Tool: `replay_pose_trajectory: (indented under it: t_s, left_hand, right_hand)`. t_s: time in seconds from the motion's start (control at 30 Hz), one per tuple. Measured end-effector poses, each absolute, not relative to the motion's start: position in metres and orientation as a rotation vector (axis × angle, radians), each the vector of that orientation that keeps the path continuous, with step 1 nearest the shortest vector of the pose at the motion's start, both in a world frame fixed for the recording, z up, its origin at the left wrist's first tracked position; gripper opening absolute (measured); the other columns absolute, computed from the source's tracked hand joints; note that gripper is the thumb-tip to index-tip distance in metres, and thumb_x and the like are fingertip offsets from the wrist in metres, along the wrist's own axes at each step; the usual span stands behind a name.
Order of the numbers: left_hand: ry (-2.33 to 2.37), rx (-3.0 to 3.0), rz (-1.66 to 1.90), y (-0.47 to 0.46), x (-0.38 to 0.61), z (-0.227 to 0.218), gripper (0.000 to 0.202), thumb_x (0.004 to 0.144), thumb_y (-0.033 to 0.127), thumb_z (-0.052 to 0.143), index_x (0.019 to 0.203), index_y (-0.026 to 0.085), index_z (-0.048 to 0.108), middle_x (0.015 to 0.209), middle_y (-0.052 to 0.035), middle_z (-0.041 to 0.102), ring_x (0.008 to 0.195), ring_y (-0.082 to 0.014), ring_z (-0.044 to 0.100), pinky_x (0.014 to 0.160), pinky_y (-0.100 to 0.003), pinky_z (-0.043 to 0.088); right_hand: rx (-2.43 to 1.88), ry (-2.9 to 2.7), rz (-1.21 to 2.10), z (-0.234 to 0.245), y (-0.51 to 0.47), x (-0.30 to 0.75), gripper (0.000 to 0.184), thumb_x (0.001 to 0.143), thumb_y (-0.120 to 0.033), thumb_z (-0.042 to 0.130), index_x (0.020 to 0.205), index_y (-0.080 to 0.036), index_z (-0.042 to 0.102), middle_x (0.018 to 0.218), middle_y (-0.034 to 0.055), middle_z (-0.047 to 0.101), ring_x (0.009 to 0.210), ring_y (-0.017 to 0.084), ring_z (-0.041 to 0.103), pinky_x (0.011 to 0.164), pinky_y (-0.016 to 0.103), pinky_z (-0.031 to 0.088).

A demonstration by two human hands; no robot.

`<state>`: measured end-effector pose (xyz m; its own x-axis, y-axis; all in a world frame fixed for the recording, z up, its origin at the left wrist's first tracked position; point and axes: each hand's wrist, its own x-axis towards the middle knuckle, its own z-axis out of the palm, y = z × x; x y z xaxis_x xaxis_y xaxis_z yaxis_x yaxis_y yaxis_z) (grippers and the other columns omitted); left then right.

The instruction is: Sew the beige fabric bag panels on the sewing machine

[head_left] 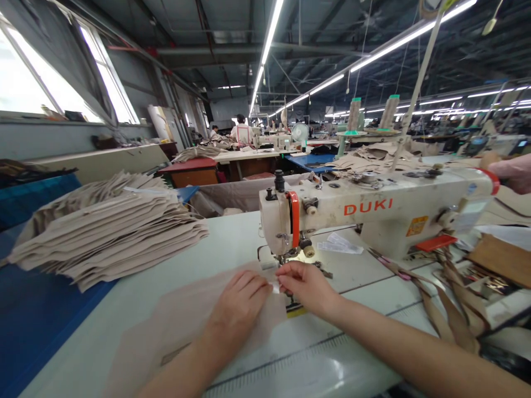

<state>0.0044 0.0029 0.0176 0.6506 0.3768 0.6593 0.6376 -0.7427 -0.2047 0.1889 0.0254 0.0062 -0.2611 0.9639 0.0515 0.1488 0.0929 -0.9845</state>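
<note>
1. The right hand [307, 287] covered the spot below the needle of the sewing machine [373, 213], so I could not tell what its fingertips gripped.
2. The white scrap [275, 286] just left of them was too small to identify.
3. Another person's hand [516, 172], far right, was cut off by the edge.
4. I could not read the machine's yellow sticker [417, 225].
5. The distant worker [241, 131] was too small to make out.

Pale desk [232, 237], sewing machine [373, 213] at 1 o'clock, stack of cut pieces [108, 226] at 9 o'clock, sheer fabric sheet [178, 326] flat at 6 o'clock, tan straps [452, 309] at 4 o'clock.
</note>
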Motion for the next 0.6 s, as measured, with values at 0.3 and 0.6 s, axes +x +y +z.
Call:
replay_pose_trajectory:
  t_s: [0.3, 0.6]
  left_hand:
    - [-1.036, -2.699, -0.911, 0.018, 0.001, -0.001, 0.029, 0.096, 0.013, 0.043, 0.084, 0.018, 0.069, 0.083, -0.0036, 0.069, 0.078, -0.0156, 0.064, 0.071, -0.027, 0.056]
    - [-0.899, -2.665, -0.709, 0.015, 0.008, 0.002, 0.033, 0.095, 0.005, 0.037, 0.083, 0.018, 0.065, 0.082, -0.0027, 0.068, 0.076, -0.0176, 0.063, 0.072, -0.029, 0.055]
  right_hand:
    - [-0.616, -2.477, 0.335, 0.003, -0.008, 0.222, 0.02, 0.096, -0.019, 0.049, 0.1, -0.015, 0.069, 0.103, 0.009, 0.071, 0.101, 0.019, 0.061, 0.098, 0.032, 0.046]
    - [-0.683, -2.564, 0.205, 0.002, -0.011, 0.22, 0.022, 0.096, -0.018, 0.049, 0.1, -0.014, 0.07, 0.105, 0.0096, 0.071, 0.102, 0.021, 0.062, 0.098, 0.033, 0.048]
